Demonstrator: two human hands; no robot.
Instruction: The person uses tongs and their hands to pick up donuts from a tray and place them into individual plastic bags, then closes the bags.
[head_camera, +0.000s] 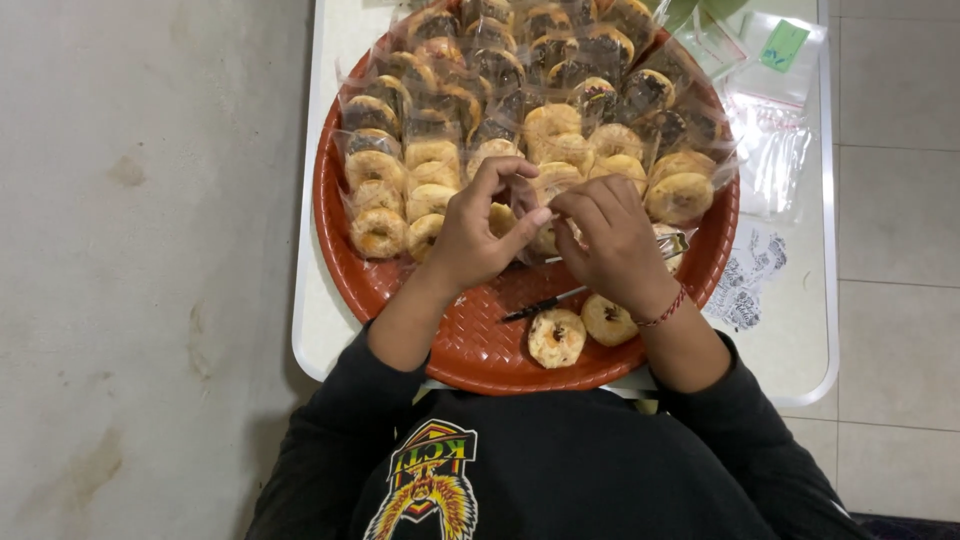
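My left hand (478, 228) and my right hand (608, 240) meet over the middle of a round red tray (470, 335). Together they pinch a small clear bag with a ring-shaped pastry (502, 218) in it; most of it is hidden by my fingers. Rows of bagged pastries (520, 110), pale and dark-topped, fill the far half of the tray. Two unwrapped pastries (557, 337) lie on the near part of the tray, beside my right wrist. A thin dark stick-like tool (545, 304) lies on the tray below my hands.
The tray sits on a small white table (318, 330). Empty clear bags (770, 120) and a printed sheet (750, 275) lie on the table's right side. Grey floor is on the left, pale tiles on the right.
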